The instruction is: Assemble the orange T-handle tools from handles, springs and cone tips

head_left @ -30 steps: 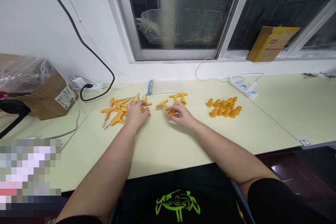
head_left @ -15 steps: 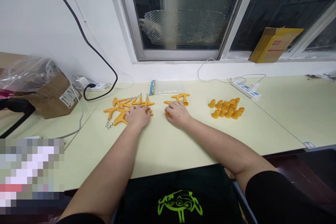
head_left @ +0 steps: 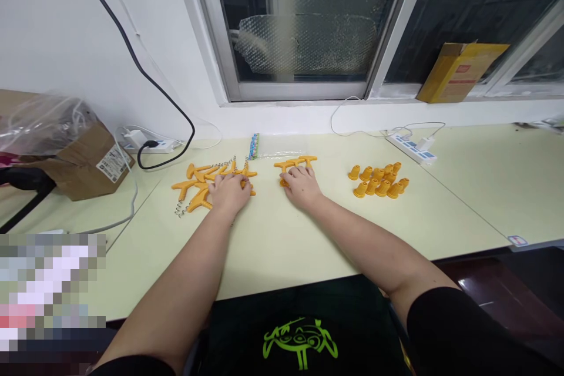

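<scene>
Several yellow T-handled corkscrews [head_left: 199, 197] with metal spirals lie in a loose pile at the left of the table. My left hand [head_left: 230, 191] rests over the pile's right side, fingers bent down onto the yellow pieces; what its fingertips hold is hidden. To the right, yellow T-shaped pieces [head_left: 307, 159] stand in a row. My right hand [head_left: 302, 186] is closed around their lower parts, its fingers curled on the yellow pieces. Farther right, a group of yellow cone-shaped caps [head_left: 379, 181] stands on the table, apart from both hands.
Behind the hands lies a clear plastic bag [head_left: 282, 146] with a coloured header. A cardboard box [head_left: 94, 158] and a black cable [head_left: 165, 91] are at the left. A power strip [head_left: 410, 147] sits near the wall at the right.
The T-shaped piece at my right hand has moved back into line beside the other two. My right hand has shifted slightly with it. My left hand stays over the pile.
</scene>
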Demonstrator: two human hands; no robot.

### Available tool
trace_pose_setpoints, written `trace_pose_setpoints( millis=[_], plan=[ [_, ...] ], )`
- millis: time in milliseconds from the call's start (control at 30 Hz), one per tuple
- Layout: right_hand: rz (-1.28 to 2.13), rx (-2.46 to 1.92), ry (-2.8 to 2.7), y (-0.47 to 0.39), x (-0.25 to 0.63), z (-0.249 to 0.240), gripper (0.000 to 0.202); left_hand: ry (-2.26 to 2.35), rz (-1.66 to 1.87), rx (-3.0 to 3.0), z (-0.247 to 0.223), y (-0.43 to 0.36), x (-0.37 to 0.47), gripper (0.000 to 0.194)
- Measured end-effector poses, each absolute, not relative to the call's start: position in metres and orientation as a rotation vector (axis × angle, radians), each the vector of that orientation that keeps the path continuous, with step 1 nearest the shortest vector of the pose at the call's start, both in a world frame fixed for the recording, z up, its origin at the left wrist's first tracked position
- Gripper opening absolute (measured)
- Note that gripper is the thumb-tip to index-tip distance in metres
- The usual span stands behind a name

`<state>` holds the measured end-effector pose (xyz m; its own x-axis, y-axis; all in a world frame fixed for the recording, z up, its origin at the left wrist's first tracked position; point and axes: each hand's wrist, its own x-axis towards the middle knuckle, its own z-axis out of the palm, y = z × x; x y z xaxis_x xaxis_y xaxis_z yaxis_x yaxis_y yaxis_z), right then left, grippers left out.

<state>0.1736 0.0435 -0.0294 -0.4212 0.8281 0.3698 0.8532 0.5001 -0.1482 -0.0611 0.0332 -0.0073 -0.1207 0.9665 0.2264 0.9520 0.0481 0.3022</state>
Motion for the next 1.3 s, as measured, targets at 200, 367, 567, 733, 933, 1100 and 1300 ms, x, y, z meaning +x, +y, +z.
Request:
trace_pose_setpoints(
  millis=[200,367,567,733,933,1100,1300],
  plan=[
    [-0.051,-1.594,-2.034,0.043,0.220,0.006,0.032,2.174,0.819,2.104,0.000,0.026,-0.056,0.035],
    [-0.104,-2.057,-1.676,0.050,0.304,0.022,0.034,2.023,1.063,2.131,0.008,0.018,-0.046,0.020],
    [0.078,-2.299,-1.621,0.058,0.339,0.014,0.032,1.662,1.225,2.030,0.004,0.018,-0.041,0.016],
    [0.134,-2.216,-1.654,0.058,0.334,0.014,0.032,1.200,1.235,1.817,-0.010,0.020,-0.035,0.030],
    [0.326,-1.808,-1.865,0.056,0.318,0.004,0.029,1.040,1.198,1.601,-0.012,0.020,-0.027,0.045],
    [0.400,-1.615,-1.943,0.058,0.297,-0.005,0.020,1.040,1.209,1.527,-0.006,0.017,-0.026,0.047],
    [0.657,-1.588,-1.880,0.055,0.291,-0.010,0.022,1.011,1.210,1.470,-0.005,0.018,-0.026,0.049]
  ],
)
